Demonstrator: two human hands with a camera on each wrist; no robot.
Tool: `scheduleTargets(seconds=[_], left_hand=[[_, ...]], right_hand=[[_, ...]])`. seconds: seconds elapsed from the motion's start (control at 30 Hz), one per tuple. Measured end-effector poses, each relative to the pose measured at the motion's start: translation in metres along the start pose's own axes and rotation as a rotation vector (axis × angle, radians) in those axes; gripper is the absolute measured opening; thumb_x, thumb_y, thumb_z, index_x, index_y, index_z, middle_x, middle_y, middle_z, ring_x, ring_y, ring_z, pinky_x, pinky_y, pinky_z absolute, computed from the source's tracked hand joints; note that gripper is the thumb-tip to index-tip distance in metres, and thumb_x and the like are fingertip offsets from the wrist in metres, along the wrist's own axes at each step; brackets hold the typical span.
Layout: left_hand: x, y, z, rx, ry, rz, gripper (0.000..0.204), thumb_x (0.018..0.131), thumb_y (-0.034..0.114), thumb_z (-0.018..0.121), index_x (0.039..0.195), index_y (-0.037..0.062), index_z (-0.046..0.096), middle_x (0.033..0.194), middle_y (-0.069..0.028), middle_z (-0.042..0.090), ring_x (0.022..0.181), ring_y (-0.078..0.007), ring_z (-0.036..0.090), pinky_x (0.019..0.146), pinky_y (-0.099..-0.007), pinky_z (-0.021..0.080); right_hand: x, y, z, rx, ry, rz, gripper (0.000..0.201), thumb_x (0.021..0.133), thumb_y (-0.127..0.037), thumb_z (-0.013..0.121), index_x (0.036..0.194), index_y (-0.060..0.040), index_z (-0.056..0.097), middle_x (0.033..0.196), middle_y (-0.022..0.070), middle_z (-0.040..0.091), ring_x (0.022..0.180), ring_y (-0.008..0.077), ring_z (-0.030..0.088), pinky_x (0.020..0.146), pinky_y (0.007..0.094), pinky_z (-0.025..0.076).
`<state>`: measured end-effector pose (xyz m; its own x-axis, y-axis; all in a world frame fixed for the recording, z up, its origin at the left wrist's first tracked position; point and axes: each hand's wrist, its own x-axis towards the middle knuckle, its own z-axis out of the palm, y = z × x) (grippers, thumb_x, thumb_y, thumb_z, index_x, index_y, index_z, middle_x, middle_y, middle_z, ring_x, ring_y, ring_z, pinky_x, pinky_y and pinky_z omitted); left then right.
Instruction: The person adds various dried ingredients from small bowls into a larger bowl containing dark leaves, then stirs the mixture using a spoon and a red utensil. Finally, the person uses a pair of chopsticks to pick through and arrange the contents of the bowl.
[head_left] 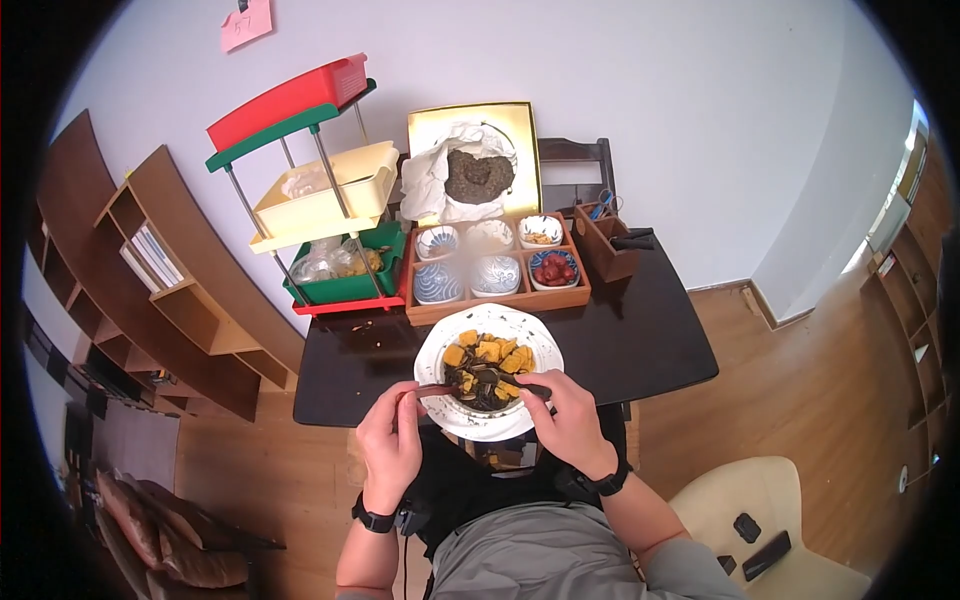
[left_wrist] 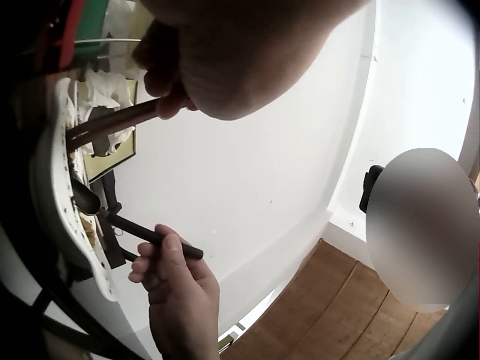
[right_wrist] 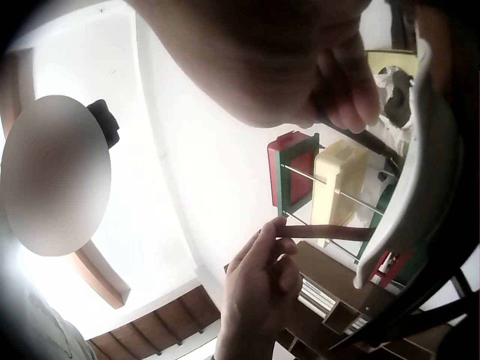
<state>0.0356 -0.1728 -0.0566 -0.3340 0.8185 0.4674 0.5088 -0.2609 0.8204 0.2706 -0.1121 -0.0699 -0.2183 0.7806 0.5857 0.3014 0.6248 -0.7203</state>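
Observation:
A white dish [head_left: 433, 345] with a scalloped rim sits at the table's near edge, filled with dark leaf-like pieces and yellow-orange chunks [head_left: 488, 350]. On its left, my left hand [head_left: 388, 440] pinches a flat reddish-brown wooden utensil [left_wrist: 116, 124] whose far end dips into the dish. From the right side, my right hand [head_left: 570, 425] holds a black spoon [left_wrist: 142, 231] by its handle. The spoon's dark bowl lies among the pieces near the middle of the dish. Both utensils point inward over the food, facing each other.
Behind the dish stands a wooden compartment tray [head_left: 500, 303] of patterned small bowls, one with red fruit [head_left: 554, 269]. A three-tier rack [head_left: 322, 170] rises at left. A gold box [head_left: 420, 125] with a dark cake in paper and a wooden holder [head_left: 603, 250] are farther back.

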Motion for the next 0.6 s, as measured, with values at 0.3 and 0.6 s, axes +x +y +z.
scheduleTargets(seconds=[0.3,0.6], left_hand=[[0.000,0.002,0.001,0.012,0.028,0.003,0.016,0.101,0.005,0.058,0.110,-0.0044,0.068,0.081,-0.0101,0.069,0.071,-0.0134,0.066,0.063,-0.0260,0.051],[-0.002,0.001,-0.005,-0.016,0.059,-0.026,0.016,0.102,0.005,0.058,0.111,-0.0036,0.068,0.080,-0.0086,0.069,0.071,-0.0121,0.066,0.062,-0.0243,0.050]], right_hand=[[0.000,-0.005,-0.001,0.083,-0.004,0.057,0.015,0.094,-0.005,0.067,0.109,-0.0001,0.068,0.094,0.0150,0.069,0.076,0.0254,0.070,0.063,0.0314,0.054],[-0.001,0.007,0.004,0.231,0.020,0.153,0.018,0.098,-0.008,0.065,0.111,0.0035,0.068,0.097,0.0134,0.070,0.077,0.0163,0.071,0.069,0.0277,0.057]])
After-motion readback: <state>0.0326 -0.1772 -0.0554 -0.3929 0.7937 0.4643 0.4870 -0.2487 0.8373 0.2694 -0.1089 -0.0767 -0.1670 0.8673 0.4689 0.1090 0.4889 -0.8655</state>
